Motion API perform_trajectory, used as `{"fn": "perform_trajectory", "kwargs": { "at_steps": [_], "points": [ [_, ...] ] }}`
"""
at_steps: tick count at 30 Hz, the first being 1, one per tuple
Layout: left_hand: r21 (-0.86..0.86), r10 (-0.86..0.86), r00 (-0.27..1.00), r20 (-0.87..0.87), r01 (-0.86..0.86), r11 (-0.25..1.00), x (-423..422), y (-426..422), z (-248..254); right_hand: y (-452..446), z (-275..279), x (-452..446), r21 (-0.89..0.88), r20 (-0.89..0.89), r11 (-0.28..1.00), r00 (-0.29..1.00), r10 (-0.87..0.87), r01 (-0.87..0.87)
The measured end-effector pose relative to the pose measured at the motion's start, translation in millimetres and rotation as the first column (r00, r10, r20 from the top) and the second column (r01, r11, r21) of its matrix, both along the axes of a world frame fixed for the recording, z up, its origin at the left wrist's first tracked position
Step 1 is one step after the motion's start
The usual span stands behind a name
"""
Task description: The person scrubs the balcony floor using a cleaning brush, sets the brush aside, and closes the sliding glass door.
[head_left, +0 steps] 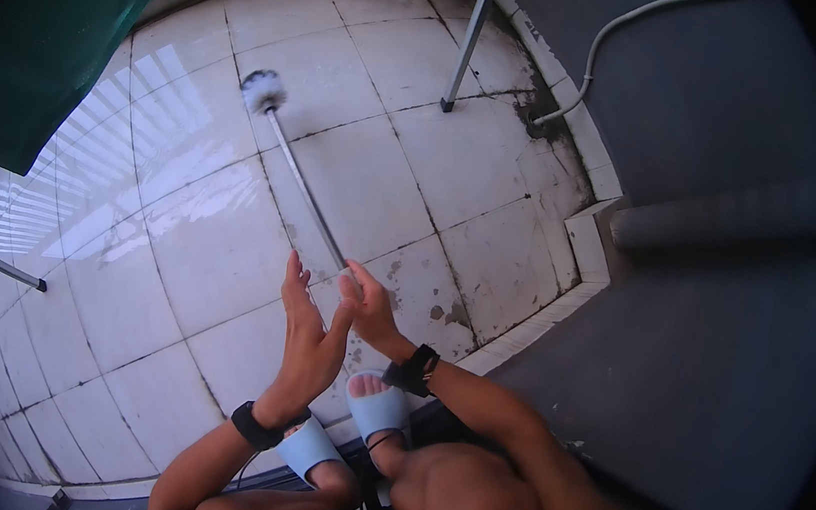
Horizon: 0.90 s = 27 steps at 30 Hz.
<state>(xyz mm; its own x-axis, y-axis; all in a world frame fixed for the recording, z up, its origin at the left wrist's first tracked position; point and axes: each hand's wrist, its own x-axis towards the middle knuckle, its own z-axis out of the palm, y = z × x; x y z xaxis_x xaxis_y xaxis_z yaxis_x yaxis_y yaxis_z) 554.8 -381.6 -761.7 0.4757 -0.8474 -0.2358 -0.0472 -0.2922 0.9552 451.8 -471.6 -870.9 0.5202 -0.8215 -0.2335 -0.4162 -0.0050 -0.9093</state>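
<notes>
My right hand is closed round the near end of a toilet brush with a long, thin metal handle. Its round, white and dark bristle head is slightly blurred and is over the tiled floor, farther from me. Close beside the right hand, my left hand is held up with its fingers stretched out and holds nothing. Whether the left thumb touches the right hand or the handle, I cannot tell. The pale floor tiles look wet and shiny on the left, with dark grout lines.
Metal legs stand at the top right, near a pale hose that runs down to a dirty corner. A dark green cloth hangs at the upper left. Below my hands are my feet in light blue slippers. A grey wall borders the right.
</notes>
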Motion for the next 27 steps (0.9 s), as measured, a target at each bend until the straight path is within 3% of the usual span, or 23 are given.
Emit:
{"fn": "perform_trajectory", "kwargs": {
  "at_steps": [2,4,5,7,9,11,12,14,17,20,23,25,26,27],
  "points": [
    [-0.032,0.004,0.998,0.06,-0.002,0.999,-1.1,-1.9,4.6,21.7,-1.1,-11.1,0.022,0.027,0.997,0.997,0.067,-0.068],
    [-0.038,-0.014,0.998,0.063,0.016,0.999,-1.1,-0.6,9.4,34.0,-0.4,-24.1,0.142,-0.095,0.945,0.946,0.309,-0.295],
    [-0.039,-0.023,0.998,0.064,0.026,0.999,-2.1,0.3,10.6,36.1,-0.1,-32.0,0.141,-0.094,0.948,0.949,0.3,-0.285],
    [-0.052,-0.002,0.998,0.061,0.005,0.999,-4.3,2.4,12.1,35.2,0.2,-53.3,-0.014,-0.125,0.955,0.949,0.291,-0.295],
    [-0.04,-0.02,0.999,0.048,0.022,0.999,-4.8,5.9,10.8,31.7,-4.5,-69.3,-0.017,-0.178,0.975,0.96,0.217,-0.223],
    [-0.028,-0.026,0.999,0.033,0.027,0.999,-5.6,8.1,10.5,25.0,-11.6,-78.3,-0.082,-0.258,0.993,0.961,-0.1,0.082],
    [-0.025,-0.036,0.999,0.039,0.037,0.999,-5.7,7.7,11.2,18.2,-16.3,-81.3,-0.08,-0.258,0.993,0.961,-0.1,0.082],
    [-0.024,-0.046,0.998,0.049,0.047,0.999,-5.9,6.9,14.3,-3.7,-30.2,-85.9,-0.247,-0.161,0.909,0.911,-0.38,0.335],
    [-0.025,-0.051,0.997,0.052,0.052,0.998,-9.0,3.4,19.8,-49.5,-42.0,-99.8,-0.363,-0.186,0.818,0.825,-0.533,0.447],
    [-0.044,-0.06,0.996,0.062,0.063,0.997,-10.7,1.4,21.7,-58.6,-23.5,-91.4,-0.299,-0.182,0.811,0.805,-0.565,0.502],
    [-0.055,-0.052,0.995,0.089,0.057,0.997,-14.9,0.2,20.6,-20.7,2.5,-67.6,-0.213,-0.162,0.858,0.849,-0.502,0.467],
    [-0.085,-0.055,0.993,0.102,0.064,0.994,-16.7,-0.9,22.8,11.9,-15.6,-57.8,-0.294,0.036,0.859,0.903,-0.428,0.419],
    [-0.082,-0.061,0.993,0.103,0.07,0.994,-17.3,-1.9,23.9,15.3,-4.2,-54.0,-0.291,0.035,0.858,0.901,-0.433,0.424],
    [-0.086,-0.071,0.989,0.13,0.083,0.993,-17.9,-2.8,25.1,21.6,7.4,-52.1,-0.205,-0.032,0.949,0.967,-0.251,0.239]
  ]
}}
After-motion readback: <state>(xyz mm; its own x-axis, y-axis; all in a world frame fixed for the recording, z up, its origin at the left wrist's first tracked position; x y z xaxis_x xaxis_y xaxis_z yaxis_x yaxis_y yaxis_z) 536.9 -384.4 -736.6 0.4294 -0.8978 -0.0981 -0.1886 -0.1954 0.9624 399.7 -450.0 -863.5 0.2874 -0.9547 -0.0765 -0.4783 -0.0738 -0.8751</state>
